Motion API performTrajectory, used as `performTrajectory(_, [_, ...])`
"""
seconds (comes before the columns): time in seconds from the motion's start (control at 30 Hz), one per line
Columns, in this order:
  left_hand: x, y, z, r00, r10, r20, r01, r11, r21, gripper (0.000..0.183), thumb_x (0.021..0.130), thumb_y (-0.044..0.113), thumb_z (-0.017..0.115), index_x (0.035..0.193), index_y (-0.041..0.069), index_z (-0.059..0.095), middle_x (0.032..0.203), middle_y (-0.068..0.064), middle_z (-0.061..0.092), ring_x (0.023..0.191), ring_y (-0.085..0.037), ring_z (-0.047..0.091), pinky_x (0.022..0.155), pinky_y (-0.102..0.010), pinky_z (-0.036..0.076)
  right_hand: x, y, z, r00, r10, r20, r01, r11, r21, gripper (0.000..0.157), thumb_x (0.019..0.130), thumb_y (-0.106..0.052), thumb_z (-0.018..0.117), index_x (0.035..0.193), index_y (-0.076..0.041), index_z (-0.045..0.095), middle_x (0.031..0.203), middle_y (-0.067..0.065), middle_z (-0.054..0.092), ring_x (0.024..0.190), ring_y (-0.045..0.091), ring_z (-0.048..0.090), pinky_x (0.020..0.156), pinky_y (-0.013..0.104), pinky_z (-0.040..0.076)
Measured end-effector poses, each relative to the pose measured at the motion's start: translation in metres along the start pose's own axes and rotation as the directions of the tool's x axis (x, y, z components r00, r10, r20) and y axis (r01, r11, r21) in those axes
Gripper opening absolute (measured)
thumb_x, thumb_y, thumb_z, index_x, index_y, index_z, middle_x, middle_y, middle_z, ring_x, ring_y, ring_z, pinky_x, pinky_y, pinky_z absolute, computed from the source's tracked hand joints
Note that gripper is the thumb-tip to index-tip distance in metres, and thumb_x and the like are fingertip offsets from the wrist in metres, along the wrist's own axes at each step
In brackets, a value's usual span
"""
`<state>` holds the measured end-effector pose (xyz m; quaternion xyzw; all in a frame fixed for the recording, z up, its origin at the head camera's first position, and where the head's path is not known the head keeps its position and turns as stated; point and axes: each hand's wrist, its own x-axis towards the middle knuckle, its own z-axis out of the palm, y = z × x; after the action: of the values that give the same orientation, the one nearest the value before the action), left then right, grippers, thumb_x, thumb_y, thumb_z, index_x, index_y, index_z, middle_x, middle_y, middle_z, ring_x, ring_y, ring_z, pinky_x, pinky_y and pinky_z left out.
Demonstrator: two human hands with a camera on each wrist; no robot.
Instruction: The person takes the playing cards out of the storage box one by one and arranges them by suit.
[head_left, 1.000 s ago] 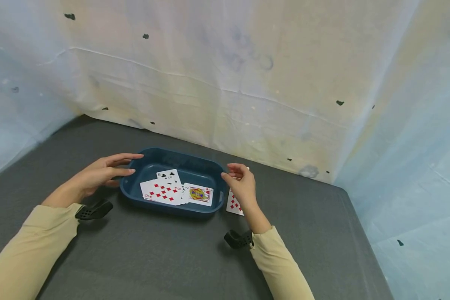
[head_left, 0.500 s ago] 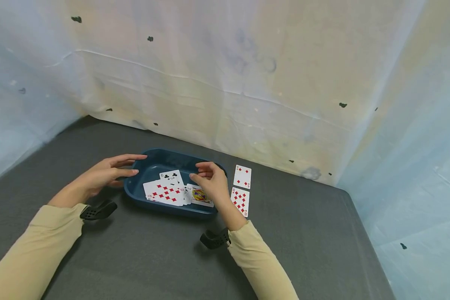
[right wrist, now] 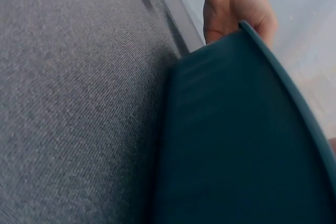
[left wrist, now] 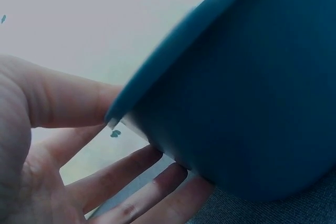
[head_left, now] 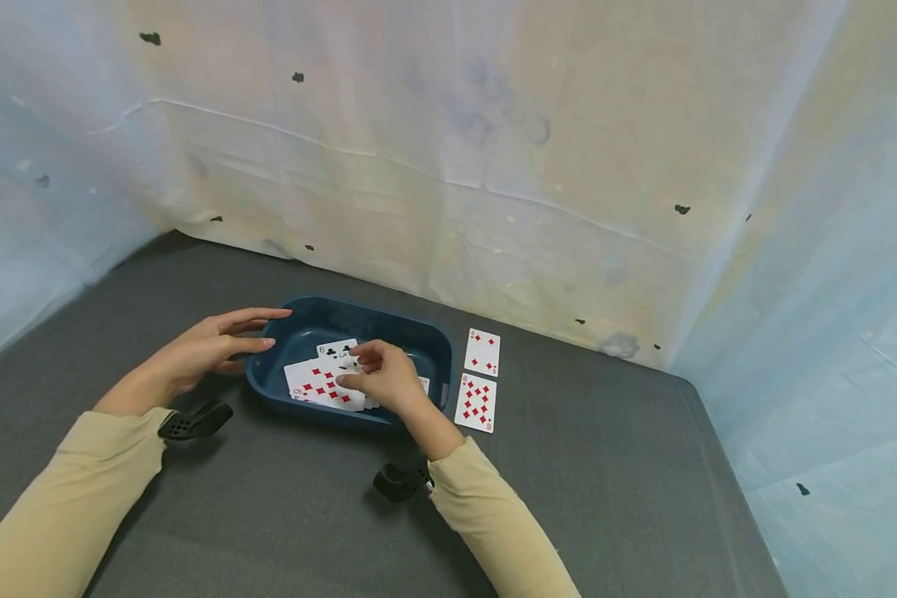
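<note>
Your right hand (head_left: 390, 380), thumb and fingertips parted, inside blue tray (head_left: 370, 316); diamond card (head_left: 320, 387) there lies toward eight o'clock from fingertips, long axis near three-to-nine, right hand nearer. Your left hand (head_left: 200, 350) grips tray at its nine o'clock.

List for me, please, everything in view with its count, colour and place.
table: 1, dark grey, across the lower view
tray: 1, dark blue, on the table
heaped cards: several, exact count hidden, white, inside the tray
diamond cards: 2, white and red, right of the tray
sheeting: count unclear, pale with dark spots, around the table
wristbands: 2, black, at the wrists
sleeves: 2, beige, on both arms
left hand: 1, bare, touching the tray's left end
right hand: 1, bare, over the heaped cards
</note>
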<state>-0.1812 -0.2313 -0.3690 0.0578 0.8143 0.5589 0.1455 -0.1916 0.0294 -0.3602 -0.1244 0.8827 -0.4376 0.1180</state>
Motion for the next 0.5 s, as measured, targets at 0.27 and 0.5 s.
performTrajectory(0.27, [0.001, -0.001, 0.001, 1.0, -0.004, -0.006, 0.004, 1.0, -0.009, 0.067, 0.095, 0.035, 0.059, 0.151, 0.013, 0.029, 0.159, -0.022, 0.013, 0.137, -0.051, 0.026, 0.099, -0.073, 0.029, 0.002, 0.001, 0.006, 0.996, -0.018, 0.083, 0.037, 0.971, -0.236, 0.046, 0.075, -0.022, 0.082, 0.117, -0.011, 0.066, 0.109, 0.006, 0.063, 0.098, 0.017, 0.056, 0.081, 0.024, 0.047])
performTrajectory(0.5, [0.001, -0.001, 0.001, 1.0, 0.007, -0.002, -0.007, 1.0, -0.009, 0.065, 0.096, 0.034, 0.058, 0.151, 0.013, 0.029, 0.159, -0.021, 0.013, 0.137, -0.051, 0.025, 0.099, -0.073, 0.03, -0.001, -0.002, 0.011, 0.997, -0.006, 0.072, 0.037, 0.898, -0.439, 0.049, 0.073, -0.022, 0.082, 0.118, -0.014, 0.065, 0.104, 0.005, 0.061, 0.104, 0.02, 0.051, 0.087, 0.029, 0.043])
